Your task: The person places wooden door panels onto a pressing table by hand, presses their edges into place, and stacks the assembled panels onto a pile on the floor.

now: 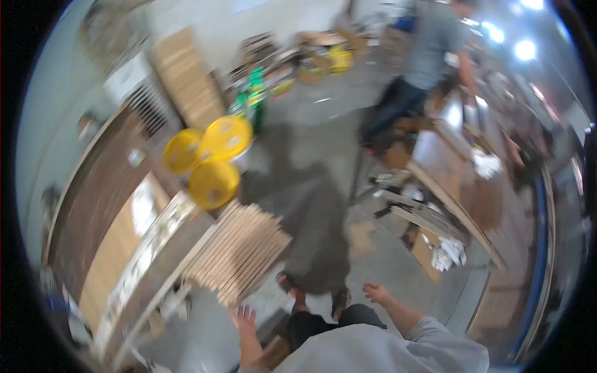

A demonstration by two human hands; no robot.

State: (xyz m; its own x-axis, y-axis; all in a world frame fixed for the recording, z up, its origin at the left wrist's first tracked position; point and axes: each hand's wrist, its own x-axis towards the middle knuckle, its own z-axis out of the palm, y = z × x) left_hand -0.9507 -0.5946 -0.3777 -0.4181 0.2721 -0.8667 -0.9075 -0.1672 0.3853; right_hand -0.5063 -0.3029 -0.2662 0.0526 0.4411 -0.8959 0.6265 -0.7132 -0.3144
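My left hand [244, 317] hangs low with its fingers apart and nothing in it. Just beyond its fingertips lies a stack of narrow wooden strips [239, 252], laid side by side; whether the hand touches them I cannot tell. On the other side of my body, my right hand [375, 293] is held out over the floor, empty, with its fingers stretched and a little apart. The picture is somewhat blurred by motion.
Yellow-lidded buckets [213, 184] stand beyond the strips, beside a long workbench [102, 205]. Green bottles [255, 93] are behind them. At the right, a person [429, 56] leans by a wooden table [460, 186]. A cardboard box [426, 255] with crumpled white material sits below.
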